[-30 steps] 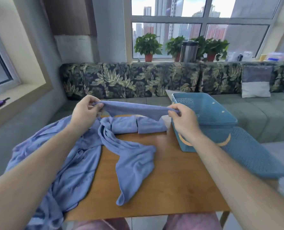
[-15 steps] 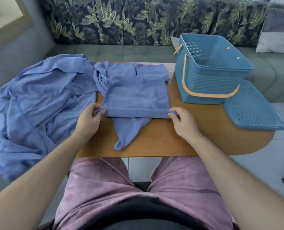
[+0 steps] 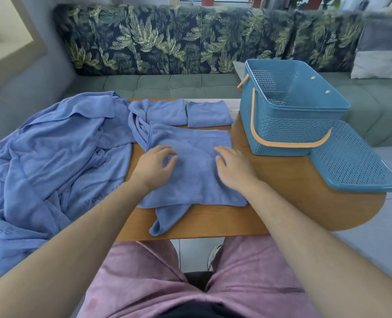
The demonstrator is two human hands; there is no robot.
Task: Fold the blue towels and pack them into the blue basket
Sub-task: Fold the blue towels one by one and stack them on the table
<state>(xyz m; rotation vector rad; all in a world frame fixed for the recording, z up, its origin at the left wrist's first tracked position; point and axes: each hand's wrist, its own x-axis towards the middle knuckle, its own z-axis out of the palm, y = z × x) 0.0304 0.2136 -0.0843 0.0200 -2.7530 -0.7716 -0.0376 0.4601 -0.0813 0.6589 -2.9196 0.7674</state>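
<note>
Leftmost, a heap of unfolded towels (image 3: 53, 157) draped over the table (image 3: 282, 180) edge. The left hand (image 3: 153, 166) rested on the half-folded towel (image 3: 195, 180), fingers loosely bent; the right hand (image 3: 234, 168) pressed it with fingers spread. Farther right stood the basket (image 3: 291, 125), its lid (image 3: 351, 161) just beside.

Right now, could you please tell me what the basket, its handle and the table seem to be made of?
Basket: likely moulded plastic, matte blue, perforated walls.
Handle: smooth tan band, plastic or wood, unclear.
Table: wood or laminate, visible grain, slight sheen.
</note>
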